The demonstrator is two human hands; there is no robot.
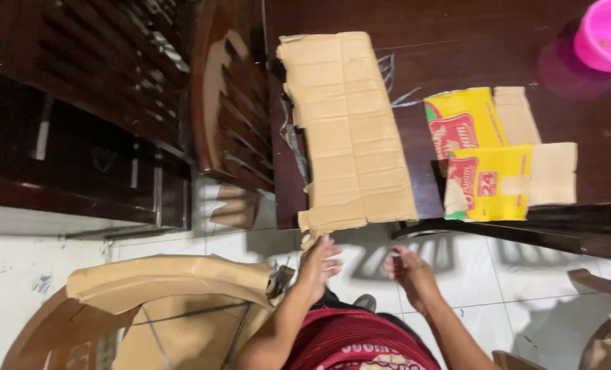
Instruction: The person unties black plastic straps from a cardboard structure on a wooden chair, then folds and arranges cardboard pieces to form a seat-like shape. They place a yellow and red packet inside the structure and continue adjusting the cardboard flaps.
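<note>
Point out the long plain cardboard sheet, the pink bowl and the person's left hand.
cardboard sheet (346, 130), head view, middle of its plain brown face.
pink bowl (608, 34), head view, inner hollow near the centre.
left hand (319, 262), head view, back of the hand, at the sheet's near edge.

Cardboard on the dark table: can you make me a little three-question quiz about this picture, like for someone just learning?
1. True or false: the left hand touches the near end of the long brown cardboard sheet.
2. What colour is the bowl at the far corner of the dark table? A) green B) pink C) white
3. Fill in: the printed cardboard piece beside the long sheet is mostly ______ with red.

Key:
1. True. Its fingers reach the torn near edge; the right hand hangs empty, apart from it.
2. B
3. yellow
</note>
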